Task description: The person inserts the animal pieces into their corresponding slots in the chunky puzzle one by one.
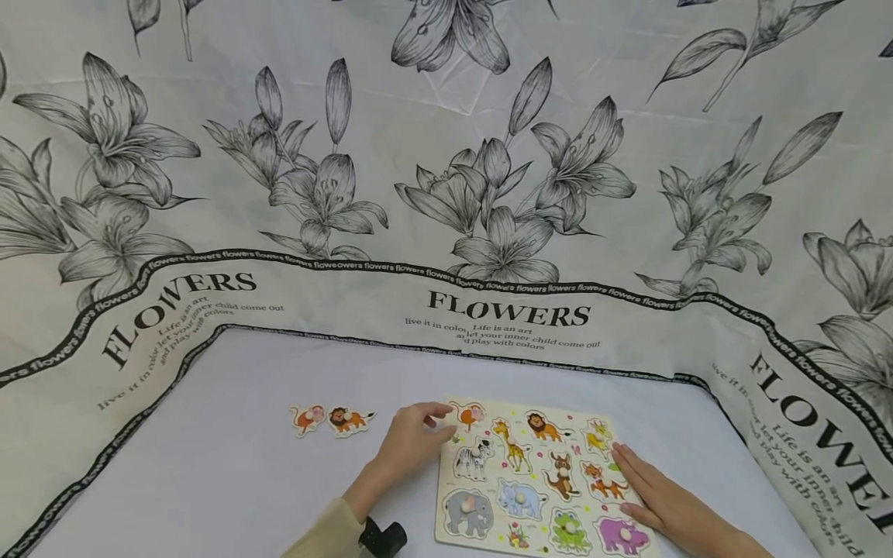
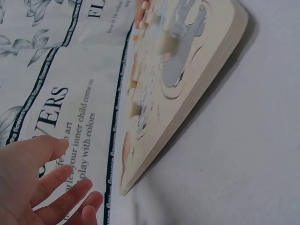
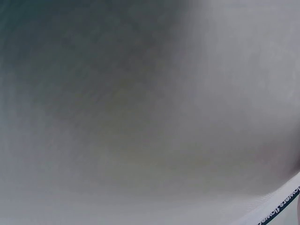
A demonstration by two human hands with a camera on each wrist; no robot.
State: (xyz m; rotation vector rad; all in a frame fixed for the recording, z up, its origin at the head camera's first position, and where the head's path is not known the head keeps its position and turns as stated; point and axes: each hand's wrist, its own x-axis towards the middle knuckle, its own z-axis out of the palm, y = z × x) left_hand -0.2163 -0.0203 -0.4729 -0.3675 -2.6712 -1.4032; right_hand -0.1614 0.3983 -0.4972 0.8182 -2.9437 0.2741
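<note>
A wooden animal peg puzzle board (image 1: 441,515) lies on the white tabletop in the head view. My left hand (image 1: 413,438) is at its upper left corner, beside the monkey picture (image 1: 469,415). In the left wrist view that hand (image 2: 44,180) has its fingers apart and loosely bent, with nothing between them. My right hand (image 1: 666,496) rests along the board's right edge, fingers straight. Left of the board lie a monkey piece (image 1: 307,418) and a lion piece (image 1: 351,420), side by side. Knobs show on the grey elephant (image 1: 469,514), the frog (image 1: 570,531) and the purple hippo (image 1: 623,536).
White cloth (image 1: 230,449) covers the table. A floral curtain (image 1: 474,232) with "FLOWERS" lettering stands behind and around it. A black device (image 1: 384,537) sits at my left wrist. The right wrist view is mostly blurred grey.
</note>
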